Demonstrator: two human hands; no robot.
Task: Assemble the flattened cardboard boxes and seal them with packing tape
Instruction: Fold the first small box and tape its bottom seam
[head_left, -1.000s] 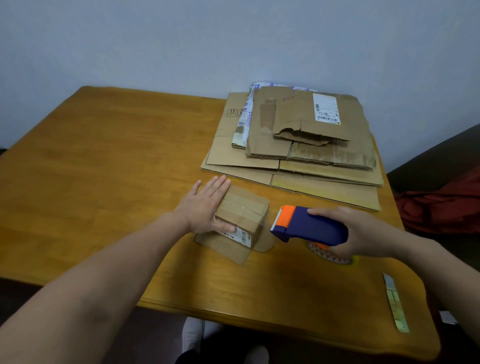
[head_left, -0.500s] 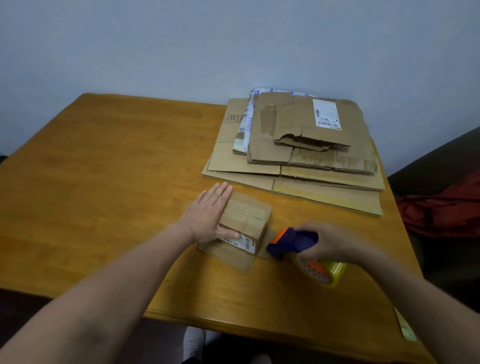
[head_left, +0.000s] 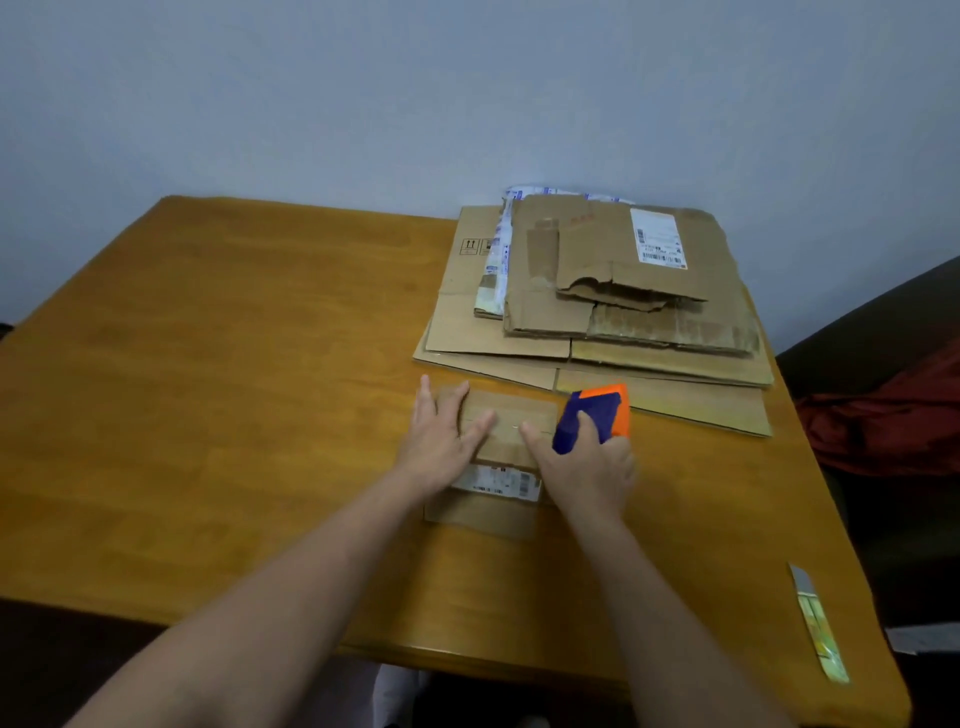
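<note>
Where the wooden counter (head_left: 234, 364) meets a pale wall, I count one small box (head_left: 506, 431) at centre frame, left hand (head_left: 441, 441) flat on it, right hand (head_left: 587, 467) clenched around one tape dispenser (head_left: 592, 415); one flattened-cardboard stack (head_left: 597, 312) upper right.

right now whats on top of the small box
Both hands: the left hand lies flat, the right hand holds the tape dispenser at the small box. The seam beneath is partly covered.

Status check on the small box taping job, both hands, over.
Left hand flat on small box, pinning it. Right hand gripping tape dispenser at box's right end. Flattened cardboard stack behind, untouched; nothing blocking.
</note>
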